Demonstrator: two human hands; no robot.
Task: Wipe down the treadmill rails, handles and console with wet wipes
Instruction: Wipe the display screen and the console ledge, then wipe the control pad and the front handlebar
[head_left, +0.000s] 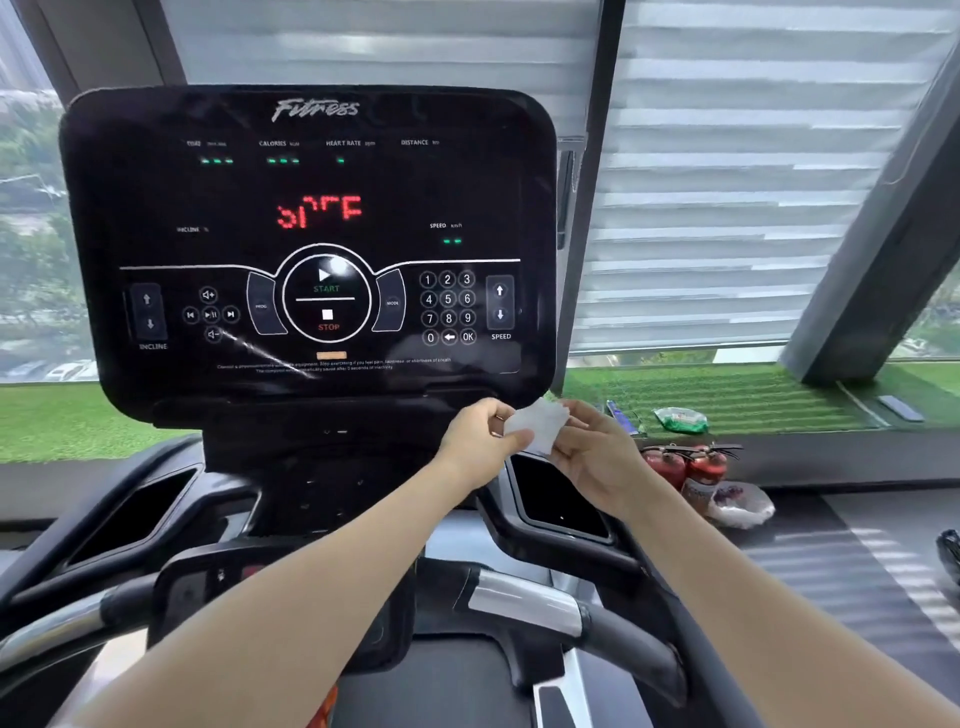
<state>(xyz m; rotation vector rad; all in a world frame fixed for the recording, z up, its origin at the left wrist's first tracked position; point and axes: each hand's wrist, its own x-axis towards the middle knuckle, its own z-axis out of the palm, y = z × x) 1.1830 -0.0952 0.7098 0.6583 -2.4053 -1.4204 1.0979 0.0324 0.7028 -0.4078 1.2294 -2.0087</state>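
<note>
While we hold the wet wipe just below the lower right corner of the console, we note it is bunched and partly folded, not yet spread flat. Our left hand pinches its left edge with thumb and fingers curled onto it; our right hand grips its right side the same way. The wipe hangs between the 2 hands, apart from the console face and not touching it.

Handling judgement: the wipe looks thin, limp and very light, so it has no stiffness of its own and will sag wherever it is not supported. Being damp, it likely clings to itself and to skin, which makes unfolding slow. It could tear if pulled hard at 1 corner. Best hold is by 2 opposite edges to open it, then backed flat by the fingers of 1 hand for wiping.

Relative to the console: the 2 silver-and-black handles lie below it, nearer to us, and a green packet sits on the turf ledge to its right. We cannot tell whether that packet is the wipe pack. The glossy console panel shows a streak near its lower left.
</note>
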